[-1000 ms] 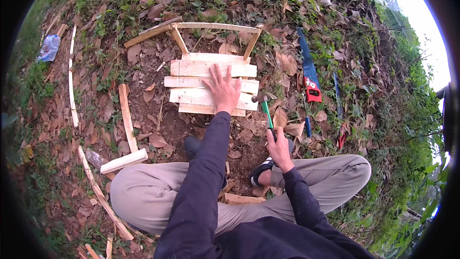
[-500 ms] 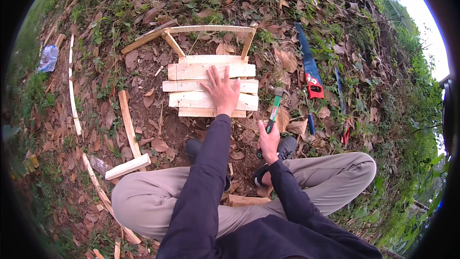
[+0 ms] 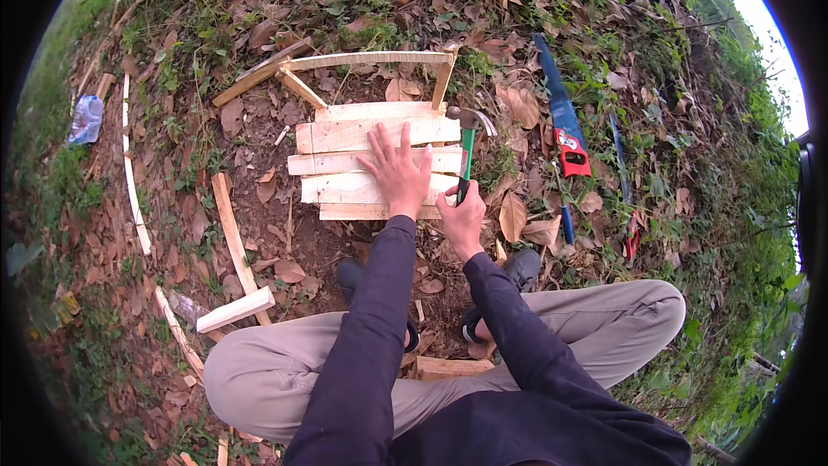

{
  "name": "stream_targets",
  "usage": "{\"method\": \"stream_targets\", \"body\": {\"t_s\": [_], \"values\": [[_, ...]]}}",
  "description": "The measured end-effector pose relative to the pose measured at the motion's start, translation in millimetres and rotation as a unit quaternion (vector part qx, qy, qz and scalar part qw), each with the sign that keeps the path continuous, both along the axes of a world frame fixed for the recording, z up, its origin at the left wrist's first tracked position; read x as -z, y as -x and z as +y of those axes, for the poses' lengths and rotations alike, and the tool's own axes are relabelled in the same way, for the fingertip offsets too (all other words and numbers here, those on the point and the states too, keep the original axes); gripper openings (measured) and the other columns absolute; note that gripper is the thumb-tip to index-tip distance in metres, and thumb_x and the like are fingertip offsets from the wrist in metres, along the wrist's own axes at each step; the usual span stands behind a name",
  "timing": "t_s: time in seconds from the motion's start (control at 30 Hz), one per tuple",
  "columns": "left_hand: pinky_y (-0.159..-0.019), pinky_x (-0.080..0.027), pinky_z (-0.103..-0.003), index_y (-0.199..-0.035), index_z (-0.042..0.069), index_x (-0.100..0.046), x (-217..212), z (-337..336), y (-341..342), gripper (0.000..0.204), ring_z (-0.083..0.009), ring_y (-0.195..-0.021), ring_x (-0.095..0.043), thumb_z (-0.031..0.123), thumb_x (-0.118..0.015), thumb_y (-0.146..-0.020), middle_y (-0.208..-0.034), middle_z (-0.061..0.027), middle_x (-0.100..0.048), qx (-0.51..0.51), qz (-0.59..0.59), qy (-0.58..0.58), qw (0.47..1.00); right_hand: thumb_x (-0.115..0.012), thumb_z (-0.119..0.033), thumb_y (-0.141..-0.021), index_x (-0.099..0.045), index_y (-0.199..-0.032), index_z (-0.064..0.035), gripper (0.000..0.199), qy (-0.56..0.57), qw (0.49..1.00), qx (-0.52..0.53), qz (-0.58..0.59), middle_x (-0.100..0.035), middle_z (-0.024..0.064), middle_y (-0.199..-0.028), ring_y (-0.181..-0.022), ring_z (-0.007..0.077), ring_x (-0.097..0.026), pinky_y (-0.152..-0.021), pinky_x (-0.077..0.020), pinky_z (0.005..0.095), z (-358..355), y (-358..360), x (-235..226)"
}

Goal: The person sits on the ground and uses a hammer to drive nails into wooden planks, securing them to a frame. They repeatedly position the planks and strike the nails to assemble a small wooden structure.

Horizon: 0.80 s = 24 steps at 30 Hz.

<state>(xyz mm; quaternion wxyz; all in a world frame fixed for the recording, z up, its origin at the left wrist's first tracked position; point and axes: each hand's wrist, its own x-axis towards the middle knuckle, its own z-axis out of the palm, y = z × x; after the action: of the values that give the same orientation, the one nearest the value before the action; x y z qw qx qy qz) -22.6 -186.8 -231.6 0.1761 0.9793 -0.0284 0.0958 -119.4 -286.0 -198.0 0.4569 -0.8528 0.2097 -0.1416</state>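
Green-handled hammer [image 3: 467,155] upright (head away), right hand [image 3: 461,217] gripping it, left hand [image 3: 398,171] flat on planks [image 3: 336,136]

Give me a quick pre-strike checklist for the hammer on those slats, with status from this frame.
1. Hammer gripped: ok, right hand is closed around the green handle.
2. Hammer head over the work: ok, it sits at the right end of the upper wooden slats.
3. Slats held down: ok, left hand lies flat on them, fingers spread.
4. Left fingers away from the hammer head: not ok, the hand lies close beside the handle.
5. Nail in place under the head: cannot tell, too small to see.
6. Handsaw out of the way: ok, it lies on the leaves to the right, apart from the slats.
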Motion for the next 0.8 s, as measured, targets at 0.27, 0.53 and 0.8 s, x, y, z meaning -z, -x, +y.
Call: {"method": "stream_targets", "body": {"t_s": [0.27,0.53,0.8], "values": [[-0.115,-0.003,-0.073,-0.156,0.026,-0.035,-0.2,-2.1,0.4,0.066,-0.0405,-0.154,-0.005,0.057,-0.044,-0.099,-0.166,-0.0191,-0.011,0.001,-0.001,0.000,1.000,-0.070,-0.005,-0.081,-0.048,-0.090,-0.0004,0.024,0.058,0.998,-0.002,-0.017,-0.060,0.0152,-0.076,-0.069,0.0324,-0.062,-0.066,-0.0486,0.0427,-2.9,-4.8,6.7],[-0.116,-0.003,-0.072,-0.157,0.027,-0.033,0.3,-3.4,-0.4,0.067,-0.0393,-0.155,-0.003,0.059,-0.041,-0.099,-0.167,-0.0182,-0.009,-0.004,0.011,-0.006,1.000,-0.066,-0.011,-0.089,-0.049,-0.094,0.0032,0.022,0.003,1.000,0.004,0.023,-0.063,0.0186,-0.070,-0.061,0.0340,-0.066,-0.058,-0.0501,0.0428,10.1,-6.1,8.0],[-0.116,-0.003,-0.072,-0.157,0.027,-0.034,2.4,-2.8,1.1,0.066,-0.0385,-0.155,-0.003,0.060,-0.039,-0.099,-0.167,-0.0179,-0.009,-0.008,0.011,-0.012,1.000,-0.064,-0.007,-0.087,-0.050,-0.091,0.0014,0.017,-0.025,0.998,0.063,0.015,-0.061,0.0175,-0.070,-0.061,0.0322,-0.064,-0.061,-0.0496,0.0420,12.2,-14.8,13.3]]}}
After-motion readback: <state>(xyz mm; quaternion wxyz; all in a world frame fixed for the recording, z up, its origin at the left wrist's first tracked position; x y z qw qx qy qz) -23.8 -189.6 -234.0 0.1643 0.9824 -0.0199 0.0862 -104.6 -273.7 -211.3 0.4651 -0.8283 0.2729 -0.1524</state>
